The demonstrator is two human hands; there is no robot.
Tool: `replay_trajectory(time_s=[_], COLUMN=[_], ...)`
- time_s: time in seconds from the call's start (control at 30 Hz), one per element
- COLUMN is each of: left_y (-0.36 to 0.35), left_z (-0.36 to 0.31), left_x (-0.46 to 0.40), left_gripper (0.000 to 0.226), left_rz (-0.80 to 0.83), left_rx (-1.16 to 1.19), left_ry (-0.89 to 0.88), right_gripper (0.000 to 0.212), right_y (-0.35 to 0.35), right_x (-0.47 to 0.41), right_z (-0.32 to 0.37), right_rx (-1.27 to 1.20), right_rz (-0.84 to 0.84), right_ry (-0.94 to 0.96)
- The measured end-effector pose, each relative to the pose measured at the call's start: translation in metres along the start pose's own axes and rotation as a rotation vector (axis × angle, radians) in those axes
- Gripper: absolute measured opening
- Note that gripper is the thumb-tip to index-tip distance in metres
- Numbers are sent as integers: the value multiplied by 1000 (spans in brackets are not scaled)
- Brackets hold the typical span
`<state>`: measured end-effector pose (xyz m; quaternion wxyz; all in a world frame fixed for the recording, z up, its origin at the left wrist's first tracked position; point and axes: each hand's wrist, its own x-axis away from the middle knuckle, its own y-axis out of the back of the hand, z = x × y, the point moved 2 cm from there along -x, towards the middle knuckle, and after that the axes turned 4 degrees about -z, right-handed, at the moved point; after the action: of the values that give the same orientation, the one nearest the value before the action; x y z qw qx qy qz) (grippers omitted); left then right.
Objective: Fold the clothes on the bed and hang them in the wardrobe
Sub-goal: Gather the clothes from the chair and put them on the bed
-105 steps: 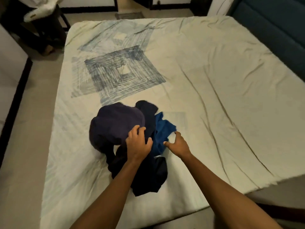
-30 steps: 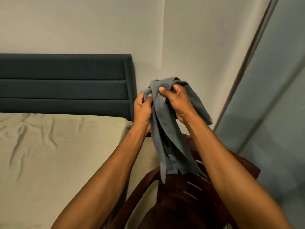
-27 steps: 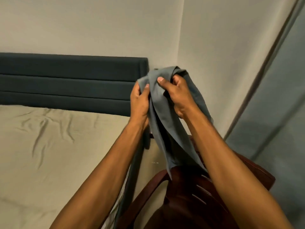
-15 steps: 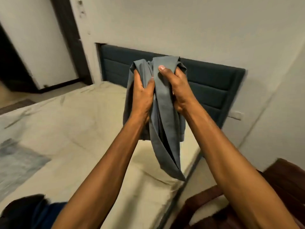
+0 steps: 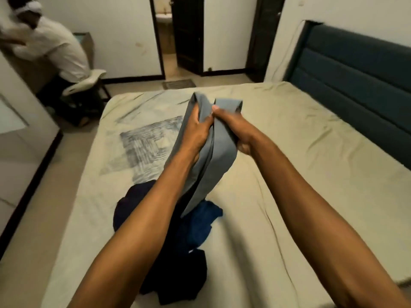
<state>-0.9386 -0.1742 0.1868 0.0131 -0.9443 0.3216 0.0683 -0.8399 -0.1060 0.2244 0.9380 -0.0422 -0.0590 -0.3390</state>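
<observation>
Clothes (image 5: 178,238) in dark navy and bright blue are heaped on the bed (image 5: 289,174) below the forearms, nearer than both hands and apart from them. Above that heap a grey garment (image 5: 213,165) is held bunched in the air, its loose lower end hanging down toward the blue cloth; whether the two touch cannot be told. The left hand (image 5: 198,132) is curled round the garment's left side, and the right hand (image 5: 233,127) is clenched round its right side, the two hands pressed close together with the cloth gathered between them. Two folded humps of grey fabric are seen rising just above the knuckles. Left of the hands and a little beyond them, a grey-blue square pattern (image 5: 146,147) is printed on the pale sheet. Far to the right of the hands a dark padded headboard (image 5: 360,78) is set against the wall. Beyond the hands an open doorway (image 5: 169,38) is seen, and far off to the left a person in a white shirt (image 5: 51,45) is seated on a white chair (image 5: 86,82).
</observation>
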Motion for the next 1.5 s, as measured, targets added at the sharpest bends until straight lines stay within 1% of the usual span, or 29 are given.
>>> replay_trajectory(time_s=[0.1,0.17,0.23,0.3,0.4,0.47,0.5,0.57,0.63,0.7,0.73,0.83,0.9,0.93,1.0,1.03,1.1,1.13,1.2,1.23,1.27,1.3,1.33,1.37,1.43,1.5], left_y=[65,103,138,162,186,195,197,195,183,161,148,109,83,72,70,70,76,82,93,99,102,106,109,110,111,110], left_z=[87,153,216,258,302,319,323,325,314,300,294,288,281,277,279,282,290,296,305,309,310,309,307,302,298,292], left_x=[12,35,69,113,172,199,207,214,213,210,210,222,233,238,246,251,266,275,295,302,305,305,300,292,270,242], left_gripper=[65,63,65,70,68,64,62,57,53,48,46,47,41,38,37,35,31,34,45,50,52,53,51,48,43,42], left_rz=[-69,-82,-65,-40,-70,-91,-87,-106,-164,-186,-169,-122,-95,-76,-36,-36,-91,-117,-94,-70,-60,-80,-130,-204,-359,-462], left_rx=[-105,-200,-323,-460,-563,-617,-645,-684,-670,-612,-568,-362,-260,-224,-187,-194,-256,-317,-439,-483,-527,-574,-618,-661,-750,-798], left_ry=[183,361,500,612,829,912,925,893,785,697,673,699,702,700,696,700,728,768,886,939,977,998,987,939,785,606], right_gripper=[49,52,52,54,62,65,66,66,62,57,56,59,56,53,43,40,41,44,52,55,56,58,59,62,71,73], right_y=[-58,-84,-102,-108,-106,-100,-97,-90,-86,-81,-79,-70,-56,-47,-40,-34,-19,-12,2,8,13,18,20,22,22,17], right_x=[-31,-34,-17,13,51,63,66,69,70,72,73,74,75,76,76,78,81,83,90,92,91,89,84,78,64,50], right_z=[-90,-164,-236,-289,-335,-347,-350,-349,-344,-337,-334,-330,-330,-330,-333,-335,-345,-350,-357,-361,-366,-370,-373,-375,-377,-375], right_rx=[-25,2,123,298,560,642,655,640,610,559,506,338,275,263,306,361,490,541,666,733,778,795,777,727,604,525], right_rz=[71,103,165,256,452,511,521,512,495,464,432,271,160,132,166,217,346,411,550,608,631,609,549,473,340,286], right_ry=[-202,-387,-570,-713,-813,-819,-812,-784,-749,-712,-698,-671,-616,-589,-557,-566,-651,-712,-802,-807,-788,-753,-714,-682,-652,-625])
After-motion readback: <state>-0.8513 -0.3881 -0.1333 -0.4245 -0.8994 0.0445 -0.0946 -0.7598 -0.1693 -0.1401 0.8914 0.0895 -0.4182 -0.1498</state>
